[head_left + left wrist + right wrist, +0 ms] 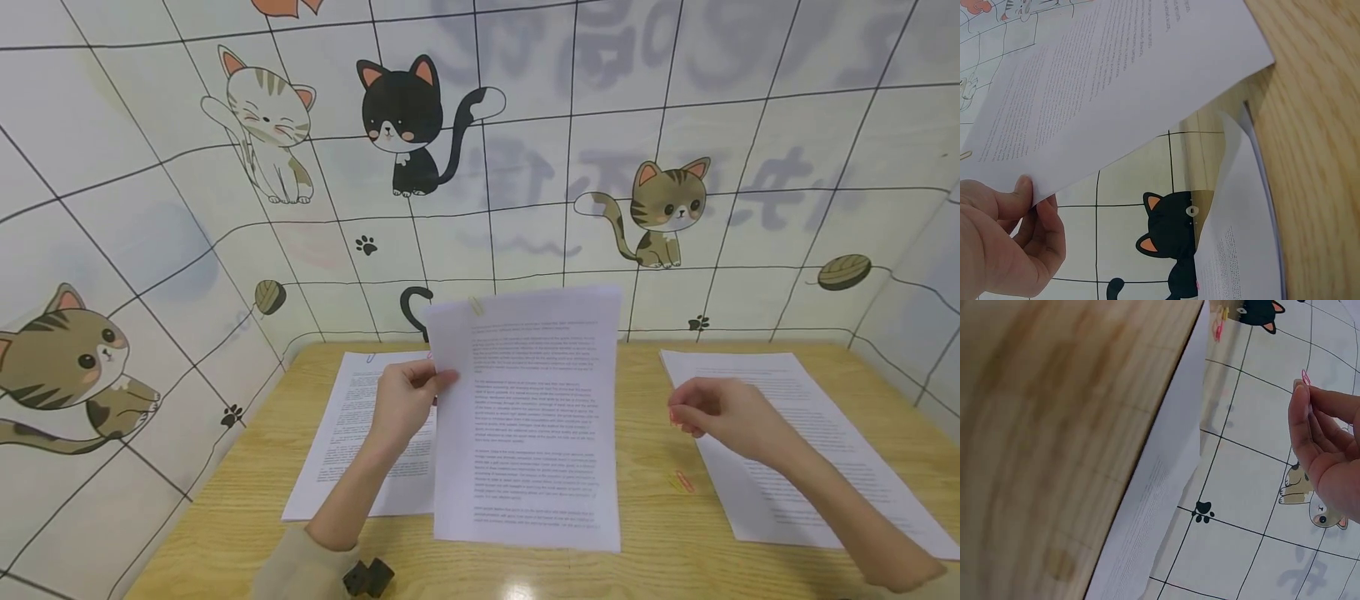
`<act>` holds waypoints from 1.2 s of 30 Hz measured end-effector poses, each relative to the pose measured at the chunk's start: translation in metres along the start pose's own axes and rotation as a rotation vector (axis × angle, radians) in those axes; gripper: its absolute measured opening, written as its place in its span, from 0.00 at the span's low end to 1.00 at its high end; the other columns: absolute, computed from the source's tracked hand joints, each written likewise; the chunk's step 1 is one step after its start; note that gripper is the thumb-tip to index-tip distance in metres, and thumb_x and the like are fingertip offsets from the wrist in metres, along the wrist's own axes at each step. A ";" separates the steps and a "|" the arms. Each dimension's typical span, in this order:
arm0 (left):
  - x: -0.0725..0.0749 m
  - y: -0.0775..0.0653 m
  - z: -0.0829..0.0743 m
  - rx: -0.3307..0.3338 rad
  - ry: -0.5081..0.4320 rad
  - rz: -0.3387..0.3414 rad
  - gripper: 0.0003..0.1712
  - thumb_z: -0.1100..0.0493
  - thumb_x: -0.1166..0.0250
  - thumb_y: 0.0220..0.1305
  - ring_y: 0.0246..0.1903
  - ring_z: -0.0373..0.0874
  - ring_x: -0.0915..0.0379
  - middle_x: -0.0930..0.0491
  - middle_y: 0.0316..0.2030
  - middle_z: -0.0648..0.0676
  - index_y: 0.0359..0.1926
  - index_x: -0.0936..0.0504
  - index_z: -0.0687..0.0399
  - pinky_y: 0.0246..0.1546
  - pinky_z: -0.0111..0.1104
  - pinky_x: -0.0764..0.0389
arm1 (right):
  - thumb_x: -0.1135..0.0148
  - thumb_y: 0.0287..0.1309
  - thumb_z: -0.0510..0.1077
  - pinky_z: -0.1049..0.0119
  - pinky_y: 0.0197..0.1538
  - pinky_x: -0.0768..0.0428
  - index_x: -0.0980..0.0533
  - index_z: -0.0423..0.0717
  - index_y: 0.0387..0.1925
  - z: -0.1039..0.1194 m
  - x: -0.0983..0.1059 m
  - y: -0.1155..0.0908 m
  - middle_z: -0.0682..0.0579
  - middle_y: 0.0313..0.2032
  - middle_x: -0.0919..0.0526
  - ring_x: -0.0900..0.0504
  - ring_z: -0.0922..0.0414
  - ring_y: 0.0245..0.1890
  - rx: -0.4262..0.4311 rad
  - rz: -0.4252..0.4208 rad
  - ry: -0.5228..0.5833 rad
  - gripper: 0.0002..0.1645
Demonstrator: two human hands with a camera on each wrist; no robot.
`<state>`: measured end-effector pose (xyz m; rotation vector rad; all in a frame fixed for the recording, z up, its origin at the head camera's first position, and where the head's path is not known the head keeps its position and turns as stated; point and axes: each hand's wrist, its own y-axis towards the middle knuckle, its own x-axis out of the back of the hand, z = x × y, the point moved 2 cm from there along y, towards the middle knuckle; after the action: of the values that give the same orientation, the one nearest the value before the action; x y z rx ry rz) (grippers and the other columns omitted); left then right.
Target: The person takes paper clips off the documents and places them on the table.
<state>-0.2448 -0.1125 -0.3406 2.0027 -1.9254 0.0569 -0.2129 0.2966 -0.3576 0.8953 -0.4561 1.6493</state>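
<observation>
My left hand [405,402] pinches the left edge of printed sheets [528,425], held upright above the table. A yellow paper clip [476,307] sits on their top edge near the left corner. In the left wrist view, the thumb [1024,187] lies on the front of the paper. My right hand [723,412] is raised to the right of the sheets, over the right paper stack's left edge. Between its thumb and fingertip it pinches a pink paper clip [1305,377], best seen in the right wrist view.
A printed stack [345,450] with clips at its top lies on the left, partly behind the held sheets. Another stack [795,433] lies on the right. Loose yellow and red paper clips [681,481] rest on the wooden table [645,533] between them. A cat-patterned wall covering [525,242] stands behind.
</observation>
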 end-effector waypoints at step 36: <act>-0.004 0.000 0.003 0.030 -0.013 0.000 0.07 0.67 0.29 0.62 0.31 0.47 0.21 0.14 0.34 0.57 0.41 0.10 0.63 0.33 0.31 0.20 | 0.34 0.64 0.38 0.69 0.26 0.24 0.20 0.44 0.34 -0.028 -0.018 -0.003 0.60 0.25 0.20 0.24 0.65 0.22 0.047 0.187 -0.059 0.02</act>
<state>-0.2462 -0.1092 -0.3445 2.0269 -1.9433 0.0736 -0.2175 0.3054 -0.3894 0.9616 -0.5576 1.8136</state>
